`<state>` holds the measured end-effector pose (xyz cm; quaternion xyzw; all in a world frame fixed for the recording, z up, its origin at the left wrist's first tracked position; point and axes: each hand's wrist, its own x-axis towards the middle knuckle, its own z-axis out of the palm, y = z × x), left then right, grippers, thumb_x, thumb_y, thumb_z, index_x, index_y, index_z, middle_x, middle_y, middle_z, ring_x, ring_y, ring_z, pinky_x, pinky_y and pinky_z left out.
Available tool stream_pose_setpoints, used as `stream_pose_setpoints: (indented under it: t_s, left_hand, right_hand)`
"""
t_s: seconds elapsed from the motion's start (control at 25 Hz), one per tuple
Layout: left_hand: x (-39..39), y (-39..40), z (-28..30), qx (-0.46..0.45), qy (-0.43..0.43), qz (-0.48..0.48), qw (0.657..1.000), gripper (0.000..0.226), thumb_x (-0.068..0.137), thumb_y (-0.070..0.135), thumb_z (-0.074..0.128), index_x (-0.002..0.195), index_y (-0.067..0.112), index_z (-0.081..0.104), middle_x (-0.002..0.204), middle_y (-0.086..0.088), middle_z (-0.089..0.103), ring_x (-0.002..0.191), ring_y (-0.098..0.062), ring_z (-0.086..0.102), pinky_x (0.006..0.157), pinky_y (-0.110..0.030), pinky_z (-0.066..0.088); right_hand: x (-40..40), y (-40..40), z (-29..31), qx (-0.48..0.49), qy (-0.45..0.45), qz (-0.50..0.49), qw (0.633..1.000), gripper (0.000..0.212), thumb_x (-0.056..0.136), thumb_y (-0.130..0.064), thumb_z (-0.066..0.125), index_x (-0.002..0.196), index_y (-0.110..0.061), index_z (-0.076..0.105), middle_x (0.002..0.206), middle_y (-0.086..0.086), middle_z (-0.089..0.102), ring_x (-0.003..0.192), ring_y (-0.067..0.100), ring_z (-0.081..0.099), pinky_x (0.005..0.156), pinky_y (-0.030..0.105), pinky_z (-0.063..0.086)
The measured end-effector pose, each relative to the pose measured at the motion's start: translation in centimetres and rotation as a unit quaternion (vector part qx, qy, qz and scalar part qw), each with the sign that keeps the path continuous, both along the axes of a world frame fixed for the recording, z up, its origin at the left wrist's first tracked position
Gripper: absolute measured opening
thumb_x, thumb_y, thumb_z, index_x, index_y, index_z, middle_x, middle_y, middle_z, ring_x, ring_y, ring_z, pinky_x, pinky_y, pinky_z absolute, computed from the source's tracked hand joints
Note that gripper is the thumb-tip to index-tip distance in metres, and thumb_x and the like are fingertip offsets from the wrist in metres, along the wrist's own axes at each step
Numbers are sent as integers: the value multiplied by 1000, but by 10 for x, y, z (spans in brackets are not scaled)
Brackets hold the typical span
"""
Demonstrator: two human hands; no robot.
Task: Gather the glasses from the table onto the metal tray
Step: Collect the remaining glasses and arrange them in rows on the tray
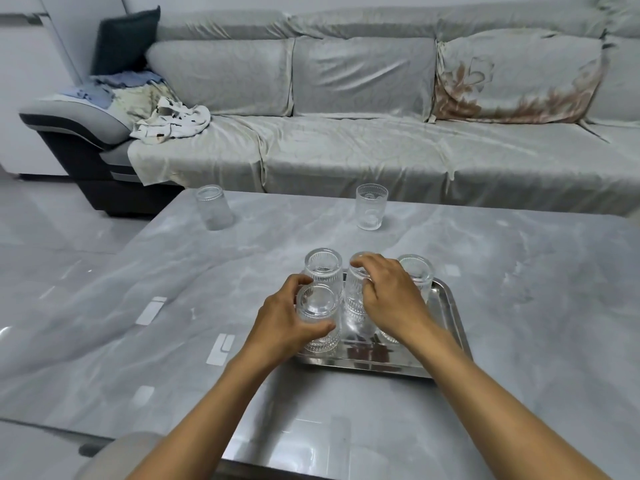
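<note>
A metal tray [446, 308] lies on the grey marble table [519, 306] and carries several clear ribbed glasses. My left hand [282, 318] is wrapped around the front left glass [318, 306] on the tray. My right hand [389, 294] grips the rim of the middle glass [355, 299] from above. Another glass [323, 266] stands at the tray's back left and one [417, 273] at its back right. Two glasses stand off the tray near the table's far edge: one at the left [214, 207], one in the middle [371, 206].
A grey covered sofa [346, 133] runs behind the table, with crumpled clothes [173, 121] and a dark cushion [124, 39] at its left end. Shiny tiled floor [52, 220] lies left of the table.
</note>
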<state>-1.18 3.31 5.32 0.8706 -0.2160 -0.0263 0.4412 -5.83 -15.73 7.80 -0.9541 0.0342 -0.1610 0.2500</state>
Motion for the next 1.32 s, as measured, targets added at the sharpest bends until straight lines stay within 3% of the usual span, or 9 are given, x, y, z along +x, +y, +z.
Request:
stream_pose_setpoints:
  t_s: [0.24, 0.4, 0.52, 0.68, 0.84, 0.96, 1.04, 1.2, 1.32]
  left_hand:
    - [1, 1, 0, -28, 7, -9, 1000, 79, 49, 42, 89, 118, 37, 51, 108, 16, 63, 96, -5, 63, 85, -38, 56]
    - [0, 9, -2, -47, 39, -36, 997, 82, 54, 61, 81, 125, 45, 43, 121, 22, 56, 111, 6, 53, 89, -24, 48]
    - [14, 7, 10, -100, 27, 17, 995, 68, 71, 68, 62, 131, 41, 44, 131, 13, 54, 121, -4, 50, 96, -31, 44]
    - [55, -28, 44, -25, -75, 0, 997, 53, 91, 49, 51, 140, 32, 39, 146, 6, 45, 133, -14, 40, 102, -30, 33]
    - [103, -63, 52, -3, -92, -22, 996, 45, 96, 41, 47, 139, 28, 42, 146, 3, 46, 133, -17, 41, 101, -28, 31]
    - [125, -69, 43, -8, -73, -20, 997, 42, 97, 40, 45, 138, 27, 44, 145, 2, 47, 132, -17, 42, 105, -35, 36]
    - [130, -70, 38, -22, -64, -20, 997, 41, 97, 40, 47, 136, 29, 46, 143, 5, 48, 129, -15, 43, 104, -36, 38]
    - [133, -68, 34, -72, -41, -27, 996, 37, 95, 41, 49, 131, 33, 50, 137, 10, 51, 119, -5, 44, 99, -31, 37]
    - [129, -71, 38, -83, -37, -28, 995, 36, 94, 38, 54, 129, 31, 51, 135, 10, 52, 115, -3, 43, 101, -35, 40]
  right_hand:
    - [1, 3, -1, -7, -5, 0, 1000, 42, 86, 0, 45, 124, -13, 56, 132, 3, 59, 119, 26, 51, 101, 42, 42]
    - [1, -1, -2, -3, -13, -7, 1000, 38, 87, -6, 48, 123, -16, 56, 130, 0, 60, 118, 23, 51, 100, 38, 41]
    - [8, -9, 5, -5, -32, -21, 999, 37, 88, -14, 53, 124, -17, 56, 130, 0, 59, 117, 23, 51, 97, 38, 43]
    - [42, -32, 23, -33, -32, -36, 998, 37, 87, -16, 54, 125, -16, 55, 134, 0, 56, 116, 27, 51, 93, 40, 44]
    - [103, -71, 29, -85, 61, -70, 992, 35, 87, -16, 49, 122, -12, 54, 142, 3, 47, 117, 30, 48, 89, 41, 46]
    - [150, -93, 24, -159, 192, -52, 967, 44, 87, -12, 45, 130, -11, 50, 164, 1, 10, 131, 34, 36, 97, 46, 42]
    - [173, -104, 19, -182, 244, -44, 952, 47, 85, -12, 44, 132, -11, 49, 165, 0, 2, 135, 35, 32, 101, 47, 41]
    - [197, -117, 7, -141, 249, -58, 956, 47, 83, -9, 48, 129, -8, 46, 142, 11, 47, 113, 36, 54, 92, 46, 49]
    - [197, -117, 7, -110, 232, -32, 966, 26, 82, -9, 47, 107, -7, 53, 119, 12, 57, 100, 36, 58, 88, 46, 50]
